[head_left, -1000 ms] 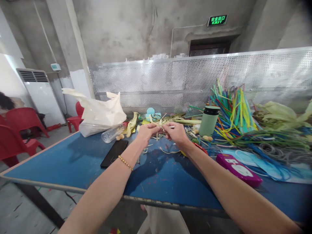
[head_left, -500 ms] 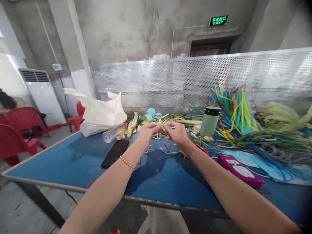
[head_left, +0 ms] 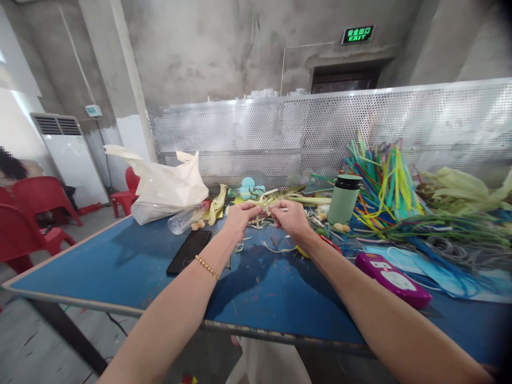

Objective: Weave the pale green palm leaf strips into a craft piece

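Left of the green flask (head_left: 344,201) on the desk (head_left: 132,266), holding a pale strip (head_left: 267,199) between left hand (head_left: 241,217) and right hand (head_left: 292,216), with each grip pinched closed on it, probably to keep flimsy material steady.

Over the blue counter (head_left: 88,272), the left hand (head_left: 241,216) and right hand (head_left: 291,217) pinch pale strips (head_left: 265,200). A black phone (head_left: 188,253) lies to their left; a green flask (head_left: 344,201) stands to their right.
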Demonstrator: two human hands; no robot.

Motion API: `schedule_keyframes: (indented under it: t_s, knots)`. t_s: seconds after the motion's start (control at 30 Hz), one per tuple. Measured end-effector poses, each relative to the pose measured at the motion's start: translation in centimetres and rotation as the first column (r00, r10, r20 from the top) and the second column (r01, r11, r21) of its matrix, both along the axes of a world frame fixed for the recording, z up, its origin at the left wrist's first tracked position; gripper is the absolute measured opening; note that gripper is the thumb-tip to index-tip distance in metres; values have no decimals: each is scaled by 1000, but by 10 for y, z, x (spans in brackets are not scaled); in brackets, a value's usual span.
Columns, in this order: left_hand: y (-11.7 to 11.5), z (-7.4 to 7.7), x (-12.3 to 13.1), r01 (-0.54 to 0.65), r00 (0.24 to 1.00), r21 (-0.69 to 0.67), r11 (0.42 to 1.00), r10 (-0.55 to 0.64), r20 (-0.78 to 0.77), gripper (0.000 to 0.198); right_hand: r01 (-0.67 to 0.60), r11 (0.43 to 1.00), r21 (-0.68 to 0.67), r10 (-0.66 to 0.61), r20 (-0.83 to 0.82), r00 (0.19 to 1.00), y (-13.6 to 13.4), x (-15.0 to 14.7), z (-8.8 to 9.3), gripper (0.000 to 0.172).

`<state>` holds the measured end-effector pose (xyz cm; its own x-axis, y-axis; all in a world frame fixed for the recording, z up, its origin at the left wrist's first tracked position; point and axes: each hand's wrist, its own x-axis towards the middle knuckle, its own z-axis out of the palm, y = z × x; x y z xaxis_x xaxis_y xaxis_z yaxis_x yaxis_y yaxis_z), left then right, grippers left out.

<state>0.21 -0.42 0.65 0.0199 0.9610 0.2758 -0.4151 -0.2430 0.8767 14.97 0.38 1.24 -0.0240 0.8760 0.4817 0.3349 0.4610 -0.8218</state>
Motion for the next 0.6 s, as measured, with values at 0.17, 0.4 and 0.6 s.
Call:
schedule_keyframes:
  t_s: [0.17,0.4,0.6]
  knots:
    - [2,-4,-1,8,986,-9,1000,-9,-167,16,-48,999,-8,48,-63,997,2,11,12,19]
    - [-3,-5,4,74,942,1,997,-69,-327,19,-114,993,-36,111,-88,990,-4,17,24,31]
    - [1,-7,1,54,963,-25,998,-59,-262,24,59,969,240,-96,148,984,1,18,19,42]
